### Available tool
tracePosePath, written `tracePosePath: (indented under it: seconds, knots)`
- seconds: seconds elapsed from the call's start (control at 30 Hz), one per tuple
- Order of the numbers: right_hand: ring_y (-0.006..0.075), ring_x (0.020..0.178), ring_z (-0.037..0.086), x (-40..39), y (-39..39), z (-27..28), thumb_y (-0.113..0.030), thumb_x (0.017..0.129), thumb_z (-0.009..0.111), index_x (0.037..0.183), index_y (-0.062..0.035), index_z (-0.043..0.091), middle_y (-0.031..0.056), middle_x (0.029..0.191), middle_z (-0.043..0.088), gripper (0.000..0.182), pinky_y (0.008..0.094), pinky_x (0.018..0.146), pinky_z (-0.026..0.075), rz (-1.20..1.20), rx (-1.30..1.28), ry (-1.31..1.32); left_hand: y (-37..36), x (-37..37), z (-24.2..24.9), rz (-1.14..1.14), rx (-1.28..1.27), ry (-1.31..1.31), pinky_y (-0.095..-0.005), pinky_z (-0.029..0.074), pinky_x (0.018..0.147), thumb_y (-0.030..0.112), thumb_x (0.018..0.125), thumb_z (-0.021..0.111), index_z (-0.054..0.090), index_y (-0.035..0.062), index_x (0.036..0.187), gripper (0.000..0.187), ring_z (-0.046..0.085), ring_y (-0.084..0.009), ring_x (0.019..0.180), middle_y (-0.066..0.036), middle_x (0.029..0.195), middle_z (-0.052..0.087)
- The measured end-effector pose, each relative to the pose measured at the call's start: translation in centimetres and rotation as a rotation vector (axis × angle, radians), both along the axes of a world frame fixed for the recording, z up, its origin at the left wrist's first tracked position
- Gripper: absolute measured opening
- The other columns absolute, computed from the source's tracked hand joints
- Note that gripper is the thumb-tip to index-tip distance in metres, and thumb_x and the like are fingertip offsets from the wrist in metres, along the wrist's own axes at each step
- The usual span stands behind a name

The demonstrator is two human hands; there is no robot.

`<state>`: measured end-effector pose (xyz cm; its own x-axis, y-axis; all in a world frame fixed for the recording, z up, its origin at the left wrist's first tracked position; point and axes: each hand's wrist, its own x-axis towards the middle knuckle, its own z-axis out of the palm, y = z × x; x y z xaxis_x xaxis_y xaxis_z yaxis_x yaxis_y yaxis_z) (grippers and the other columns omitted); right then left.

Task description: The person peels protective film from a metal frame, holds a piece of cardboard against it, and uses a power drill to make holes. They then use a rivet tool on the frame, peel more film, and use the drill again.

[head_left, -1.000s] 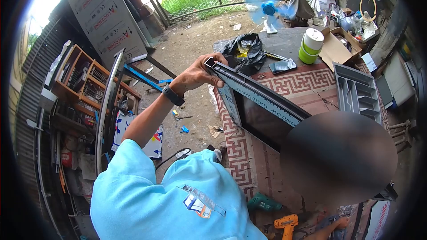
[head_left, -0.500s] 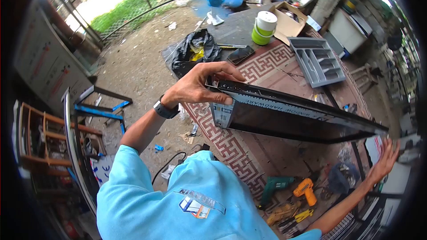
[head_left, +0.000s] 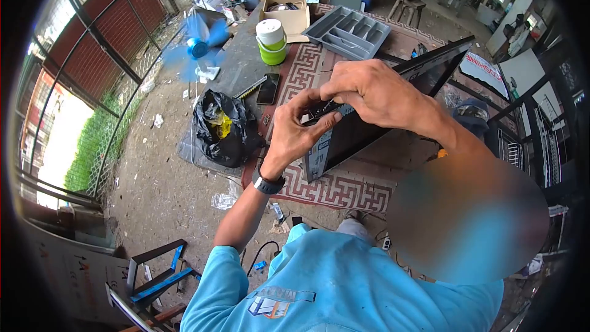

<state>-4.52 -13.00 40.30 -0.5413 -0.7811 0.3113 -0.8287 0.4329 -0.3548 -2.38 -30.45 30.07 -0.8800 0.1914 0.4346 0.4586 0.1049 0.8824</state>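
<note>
A dark rectangular frame (head_left: 381,138) with printed tape along its edge stands on edge on the patterned table cover. My left hand (head_left: 298,132), below a wristwatch, grips the frame's near upper corner between thumb and fingers. Right beside it, my right hand (head_left: 378,95) is bent over the same corner with its fingers pressed together. Whatever those fingers hold is hidden behind them.
On the table are a black plastic bag (head_left: 215,132), a phone (head_left: 268,89), a green and white jug (head_left: 271,42), a grey cutlery tray (head_left: 350,32) and an open cardboard box (head_left: 286,15). A blue fan (head_left: 198,48) spins beyond. Metal frames (head_left: 157,276) stand lower left.
My right hand has come from the frame's far end to the near corner beside my left hand, and its fingers have closed. The view has turned, and the frame appears more slanted.
</note>
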Motion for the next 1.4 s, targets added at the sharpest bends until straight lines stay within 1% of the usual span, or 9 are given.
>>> tracePosePath:
  seconds: [0.4, 0.77, 0.9, 1.0, 1.03, 1.1, 1.2, 1.27, 1.4]
  knots:
    - [0.0379, 0.077, 0.06, 0.3, -2.8, 3.3, 0.006, 0.068, 0.055, 0.1, -0.0012, 0.05, 0.0194, 0.072, 0.059, 0.033, 0.0471, 0.067, 0.043, -0.145, 0.295, 0.089, 0.5, -0.3, -0.5, 0.012, 0.093, 0.037, -0.0252, 0.049, 0.08, 0.007, 0.077, 0.074, 0.058, 0.0014, 0.102, 0.031, 0.06, -0.0115, 0.093, -0.005, 0.097, 0.065]
    - [0.0361, 0.091, 0.062, -0.6, -4.7, 3.2, -0.006, 0.067, 0.071, 0.098, -0.0018, 0.05, 0.0184, 0.089, 0.063, 0.037, 0.0443, 0.078, 0.051, 0.033, 0.503, 0.124, 1.0, 0.9, -0.2, 0.152, 0.081, 0.001, -0.0256, 0.049, 0.076, 0.008, 0.071, 0.078, 0.056, 0.0, 0.108, 0.044, 0.061, -0.011, 0.083, -0.006, 0.091, 0.066]
    - [0.0344, 0.087, 0.064, -0.9, -3.9, 2.5, -0.004, 0.065, 0.07, 0.098, -0.0013, 0.05, 0.0195, 0.09, 0.063, 0.039, 0.0438, 0.074, 0.052, 0.062, 0.366, 0.077, 1.6, 1.1, -0.1, 0.195, 0.197, -0.045, -0.0248, 0.048, 0.076, 0.001, 0.07, 0.074, 0.056, 0.0007, 0.11, 0.044, 0.06, -0.011, 0.083, -0.005, 0.092, 0.064]
    - [0.0356, 0.079, 0.065, -1.7, -0.9, 1.0, -0.011, 0.07, 0.064, 0.132, -0.0023, 0.039, 0.0189, 0.074, 0.065, 0.068, 0.042, 0.073, 0.053, 0.074, 0.057, -0.016, 1.5, 1.5, -0.2, 0.374, -0.016, 0.104, -0.0271, 0.043, 0.075, 0.006, 0.072, 0.072, 0.056, 0.0037, 0.101, 0.033, 0.055, -0.0133, 0.083, -0.004, 0.092, 0.06]
    - [0.0353, 0.081, 0.066, -2.0, 1.8, 0.1, -0.017, 0.071, 0.066, 0.131, -0.0029, 0.04, 0.02, 0.082, 0.066, 0.067, 0.0402, 0.074, 0.053, 0.129, -0.08, -0.002, 2.1, 2.3, 0.6, 0.352, 0.047, 0.033, -0.0291, 0.043, 0.081, 0.006, 0.073, 0.071, 0.058, 0.0021, 0.096, 0.026, 0.056, -0.016, 0.089, -0.007, 0.097, 0.063]
    - [0.0299, 0.082, 0.067, -0.8, 7.3, -2.3, -0.017, 0.076, 0.07, 0.128, -0.0023, 0.043, 0.0188, 0.093, 0.066, 0.06, 0.036, 0.074, 0.053, -0.065, -0.356, -0.061, 2.5, 2.4, 0.6, 0.356, 0.017, 0.028, -0.0301, 0.044, 0.081, 0.007, 0.078, 0.069, 0.058, 0.0013, 0.096, 0.022, 0.056, -0.017, 0.095, -0.012, 0.11, 0.062]
    - [0.0165, 0.072, 0.065, 3.3, 17.4, -10.6, -0.012, 0.08, 0.069, 0.123, -0.0006, 0.047, 0.0119, 0.081, 0.067, 0.05, 0.0297, 0.066, 0.051, -0.443, -0.806, -0.316, 1.4, 2.3, 0.1, 0.4, -0.145, 0.209, -0.0272, 0.042, 0.081, 0.019, 0.088, 0.062, 0.06, -0.0001, 0.097, 0.022, 0.054, -0.0141, 0.091, -0.009, 0.105, 0.063]
    - [0.0215, 0.076, 0.066, 6.9, 23.8, -20.0, -0.014, 0.079, 0.069, 0.119, -0.0036, 0.055, 0.0114, 0.088, 0.068, 0.043, 0.0328, 0.069, 0.052, -0.84, -0.78, -0.541, 0.6, 2.2, 0.7, 0.392, -0.207, 0.184, -0.0247, 0.04, 0.079, 0.025, 0.09, 0.06, 0.063, -0.0004, 0.096, 0.026, 0.052, -0.0118, 0.085, -0.007, 0.097, 0.063]
    - [0.0124, 0.069, 0.061, 19.1, 34.3, -38.9, 0.001, 0.078, 0.063, 0.104, 0.0007, 0.062, 0.0084, 0.081, 0.063, 0.026, 0.0259, 0.057, 0.052, -1.364, -0.735, -0.447, 0.6, 1.5, 1.5, 0.368, -0.242, 0.117, -0.0221, 0.041, 0.073, 0.024, 0.091, 0.06, 0.065, -0.0003, 0.097, 0.025, 0.052, -0.0086, 0.078, -0.003, 0.087, 0.061]
